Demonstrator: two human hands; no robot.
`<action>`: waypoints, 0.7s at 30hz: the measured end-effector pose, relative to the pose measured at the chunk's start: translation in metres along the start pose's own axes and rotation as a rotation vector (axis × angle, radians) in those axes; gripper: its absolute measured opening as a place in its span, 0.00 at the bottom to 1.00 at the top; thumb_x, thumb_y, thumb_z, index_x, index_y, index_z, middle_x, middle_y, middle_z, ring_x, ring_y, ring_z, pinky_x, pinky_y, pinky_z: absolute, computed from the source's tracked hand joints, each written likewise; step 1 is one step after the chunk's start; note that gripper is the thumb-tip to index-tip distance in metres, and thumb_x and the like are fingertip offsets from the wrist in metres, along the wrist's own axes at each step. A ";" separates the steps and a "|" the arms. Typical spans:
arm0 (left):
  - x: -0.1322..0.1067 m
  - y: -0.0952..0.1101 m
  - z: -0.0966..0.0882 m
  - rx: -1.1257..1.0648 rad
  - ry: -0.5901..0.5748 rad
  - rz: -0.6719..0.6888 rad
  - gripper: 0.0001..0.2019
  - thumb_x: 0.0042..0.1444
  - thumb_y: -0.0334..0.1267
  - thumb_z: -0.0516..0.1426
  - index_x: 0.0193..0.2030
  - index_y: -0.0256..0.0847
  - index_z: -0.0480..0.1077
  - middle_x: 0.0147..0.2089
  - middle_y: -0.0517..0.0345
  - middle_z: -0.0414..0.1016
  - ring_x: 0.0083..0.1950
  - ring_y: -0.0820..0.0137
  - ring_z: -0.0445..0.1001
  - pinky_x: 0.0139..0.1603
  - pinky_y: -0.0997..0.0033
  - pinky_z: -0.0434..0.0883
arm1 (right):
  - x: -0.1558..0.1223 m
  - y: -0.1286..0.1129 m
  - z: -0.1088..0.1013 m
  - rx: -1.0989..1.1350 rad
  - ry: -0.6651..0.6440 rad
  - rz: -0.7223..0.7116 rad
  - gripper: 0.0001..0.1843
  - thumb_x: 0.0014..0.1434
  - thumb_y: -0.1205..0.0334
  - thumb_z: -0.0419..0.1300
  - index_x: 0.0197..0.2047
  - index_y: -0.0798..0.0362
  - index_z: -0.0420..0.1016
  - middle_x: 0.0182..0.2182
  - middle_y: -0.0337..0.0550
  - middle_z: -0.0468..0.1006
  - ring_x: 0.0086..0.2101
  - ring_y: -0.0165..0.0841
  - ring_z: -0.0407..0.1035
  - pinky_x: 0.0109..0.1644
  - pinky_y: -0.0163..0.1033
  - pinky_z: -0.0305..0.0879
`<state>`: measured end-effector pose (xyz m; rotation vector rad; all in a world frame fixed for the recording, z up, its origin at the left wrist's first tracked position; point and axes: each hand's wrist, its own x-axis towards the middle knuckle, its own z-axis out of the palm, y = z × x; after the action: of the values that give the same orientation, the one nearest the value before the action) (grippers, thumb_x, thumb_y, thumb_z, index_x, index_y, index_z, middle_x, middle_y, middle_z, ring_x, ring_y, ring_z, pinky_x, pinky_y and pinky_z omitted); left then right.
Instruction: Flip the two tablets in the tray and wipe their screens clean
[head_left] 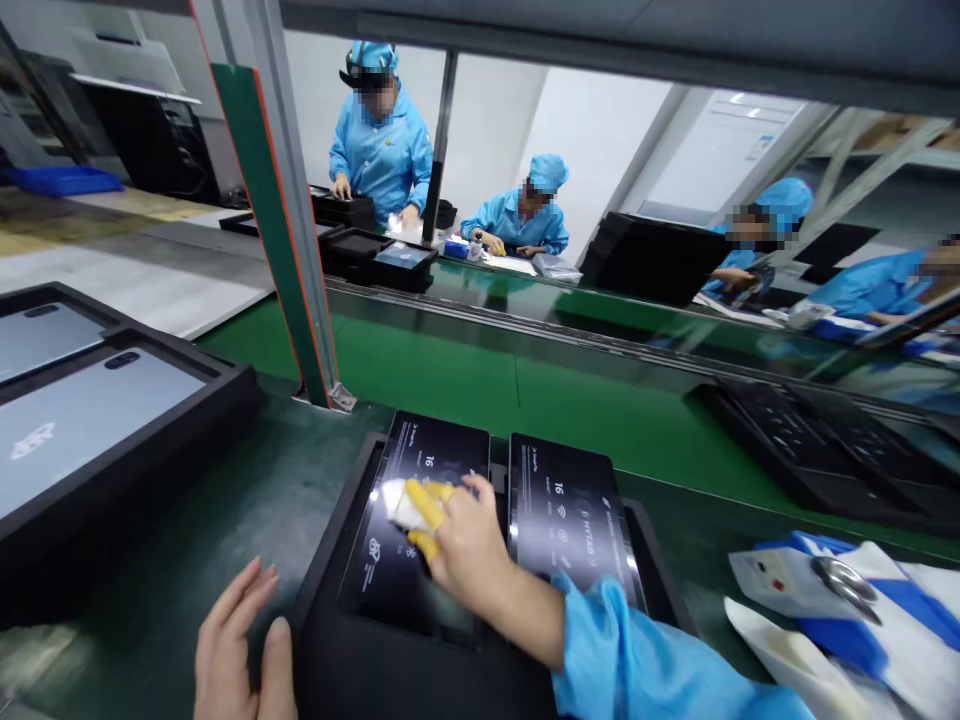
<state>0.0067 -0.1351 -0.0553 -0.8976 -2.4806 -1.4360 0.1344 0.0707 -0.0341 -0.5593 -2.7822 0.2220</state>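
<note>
The right hand (461, 535) is pressing a small white cloth (396, 505) onto the left tablet (420, 510) — fingers bunched narrow on the cloth, two of them wearing yellow finger covers (429, 505). The blue sleeve (637, 660) is running off to the lower right. The left tablet is lying face up in the left slot of a black tray (337, 640), which is sitting on the dark green bench right in front of the person. A second tablet (570, 515) is lying just beside it in the right slot, not being touched.

The left hand (244, 650) is resting flat at the tray's left edge, fingers loosely spread, holding nothing — whether it is actually touching the tray cannot be told.

At far left another black tray (150, 440) is holding two grey tablets back side up. Past the bench a green conveyor belt (525, 380) is running across, with a flat black tray (817, 450) sitting on it at right. At lower right some white and blue packets (840, 610) are lying in a pile, with something metal on top, too blurred to name. Four workers in blue coats and caps are working on the far side of the belt, one standing (382, 150) and the others sitting.
</note>
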 end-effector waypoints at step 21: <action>0.000 -0.020 0.015 0.294 -0.257 0.336 0.20 0.65 0.46 0.49 0.62 0.52 0.60 0.63 0.52 0.70 0.67 0.55 0.64 0.67 0.39 0.53 | -0.025 0.013 -0.015 0.065 0.001 -0.071 0.26 0.62 0.54 0.61 0.63 0.43 0.68 0.49 0.46 0.80 0.47 0.42 0.71 0.64 0.59 0.45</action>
<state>-0.0020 -0.1298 -0.0780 -1.4188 -2.4616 -0.8722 0.1656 0.0735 -0.0289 -0.4439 -2.7767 0.2947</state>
